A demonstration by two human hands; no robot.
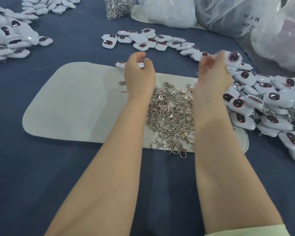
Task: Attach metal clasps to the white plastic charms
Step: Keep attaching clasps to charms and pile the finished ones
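Dark blue tablecloth (58, 167) across the worktop. Pale grey mat (71, 103) lying flat on it. Translucent plastic bags (228, 16) heaped at the far right

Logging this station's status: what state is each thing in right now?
Right hand, grips a blurred charm.
Left hand, fingers curled at the mat-edge charm; grip unclear.
Clasps, loose heap on the mat.
Clasp bag, filled.

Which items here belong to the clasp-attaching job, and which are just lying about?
In use: loose pile of silver metal clasps; blurred white plastic charm gripped by the right hand; curved row of white charms beyond the mat; off-white fabric mat.

Lying about: translucent plastic bags; clear bag of metal clasps; far-left heap of white charms.
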